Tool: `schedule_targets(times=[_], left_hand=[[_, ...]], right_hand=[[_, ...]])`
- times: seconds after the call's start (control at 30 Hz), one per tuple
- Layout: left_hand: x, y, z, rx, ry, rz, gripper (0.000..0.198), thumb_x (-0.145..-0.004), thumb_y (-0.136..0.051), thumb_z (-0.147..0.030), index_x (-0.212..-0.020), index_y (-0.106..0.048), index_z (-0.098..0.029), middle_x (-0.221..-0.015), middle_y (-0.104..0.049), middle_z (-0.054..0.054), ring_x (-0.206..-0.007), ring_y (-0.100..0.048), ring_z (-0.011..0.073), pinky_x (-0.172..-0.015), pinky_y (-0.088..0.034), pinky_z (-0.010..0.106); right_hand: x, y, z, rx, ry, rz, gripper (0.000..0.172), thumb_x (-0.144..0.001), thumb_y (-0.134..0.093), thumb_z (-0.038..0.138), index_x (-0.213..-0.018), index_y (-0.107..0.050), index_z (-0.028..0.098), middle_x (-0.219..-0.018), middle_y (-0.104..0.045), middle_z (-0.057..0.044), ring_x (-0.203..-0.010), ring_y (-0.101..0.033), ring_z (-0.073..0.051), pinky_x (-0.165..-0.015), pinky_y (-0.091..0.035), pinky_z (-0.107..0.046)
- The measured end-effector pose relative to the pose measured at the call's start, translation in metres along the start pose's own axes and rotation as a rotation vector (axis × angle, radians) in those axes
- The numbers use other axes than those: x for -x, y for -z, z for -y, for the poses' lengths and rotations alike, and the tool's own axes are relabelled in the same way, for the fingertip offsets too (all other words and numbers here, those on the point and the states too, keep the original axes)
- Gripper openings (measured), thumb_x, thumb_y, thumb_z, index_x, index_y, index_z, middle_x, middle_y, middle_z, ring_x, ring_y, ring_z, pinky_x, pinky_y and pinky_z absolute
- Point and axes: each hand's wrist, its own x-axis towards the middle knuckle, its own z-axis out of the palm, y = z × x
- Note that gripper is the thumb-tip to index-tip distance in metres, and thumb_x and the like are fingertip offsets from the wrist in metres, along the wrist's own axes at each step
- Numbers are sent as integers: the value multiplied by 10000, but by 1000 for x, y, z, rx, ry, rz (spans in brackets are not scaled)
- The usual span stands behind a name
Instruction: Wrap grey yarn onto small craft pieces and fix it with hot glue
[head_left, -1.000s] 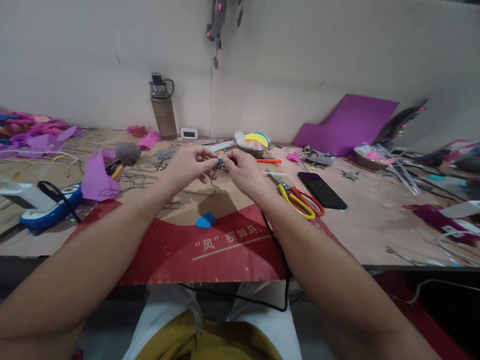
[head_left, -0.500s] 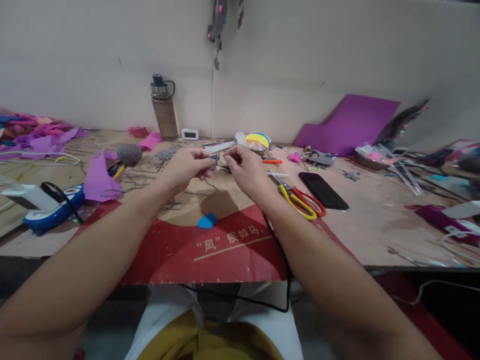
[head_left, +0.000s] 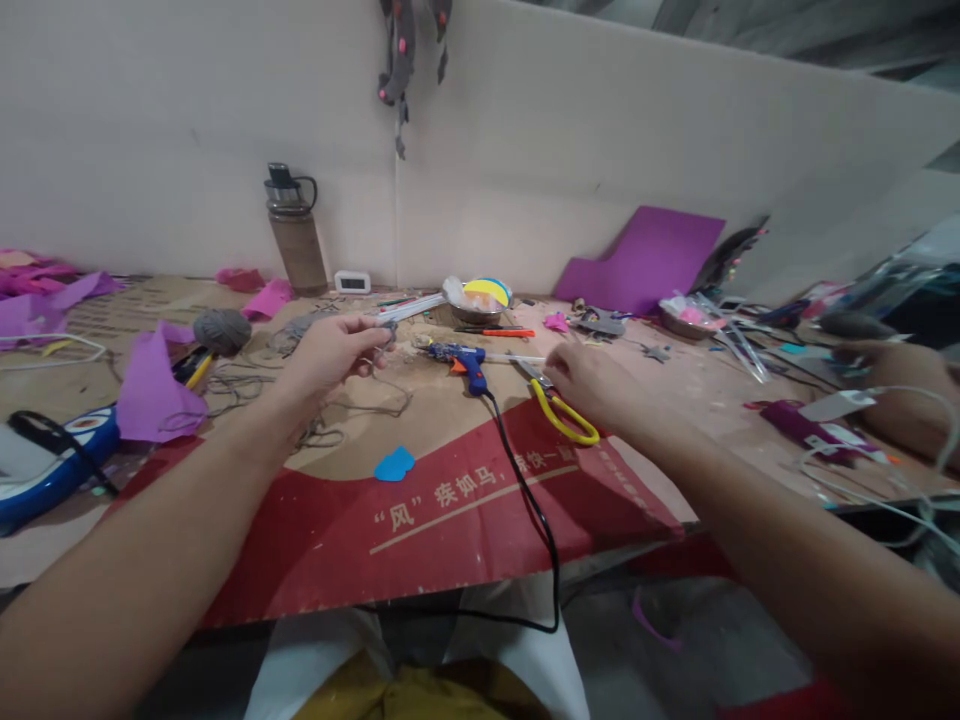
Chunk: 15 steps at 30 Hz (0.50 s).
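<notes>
Two bare hands sit apart above a cluttered desk (head_left: 720, 405), with a stretch of brown cardboard (head_left: 431, 425) between them as open room. The left hand (head_left: 337, 352) pinches a small grey piece (head_left: 389, 327) at its fingertips, just left of a blue glue gun (head_left: 471, 366); the piece is too small to show which way it points. The right hand (head_left: 589, 380), fingers bunched, is over yellow-handled scissors (head_left: 564, 412); whether it grips anything cannot be told. The scissors slant, long axis running from handles at lower right to blades pointing up and left. The glue gun lies crosswise, nozzle pointing left, handle angled to the wearer, its black cord (head_left: 529, 505) falling over the near edge. Between the hands and that edge spread red card (head_left: 300, 545) and a blue scrap (head_left: 394, 464). At far right, a co-worker's hand (head_left: 904, 385) is near a purple glue gun (head_left: 810, 432).
</notes>
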Motion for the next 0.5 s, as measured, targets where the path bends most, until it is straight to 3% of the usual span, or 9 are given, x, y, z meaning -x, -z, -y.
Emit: schedule_targets(times=[0.07, 0.23, 0.4, 0.5], left_hand=[[0, 1, 0, 25, 12, 8, 100, -706, -706, -213, -715, -642, -136, -690, -660, 35, -483, -560, 60, -387, -332, 154], [2, 1, -2, 88, 35, 7, 96, -712, -692, -210, -702, -634, -133, -684, -665, 47, -479, -555, 61, -392, -329, 158], [5, 5, -8, 154, 89, -22, 92, -701, -680, -193, -678, -617, -131, -657, -643, 34, -468, -517, 50, -378, -307, 151], [4, 9, -10, 182, 133, -34, 63, -701, -667, -177, -701, -623, -133, -672, -643, 34, -467, -500, 43, -361, -280, 140]], right_hand=[[14, -15, -15, 175, -25, 131, 251, -920, -448, 293, -961, -600, 98, -988, -635, -202, -903, -601, -261, -758, -403, -324], [13, -39, -28, 239, -77, 215, 305, -899, -469, 229, -1142, -530, 54, -1023, -625, -255, -902, -632, -298, -738, -424, -353], [6, -31, -48, 42, -135, 295, 420, -827, -548, 351, -1181, -559, 126, -874, -682, -162, -769, -651, -273, -614, -408, -306], [14, -20, -53, -116, -107, 195, 397, -790, -572, 375, -1129, -625, 175, -728, -666, -73, -636, -609, -218, -557, -389, -285]])
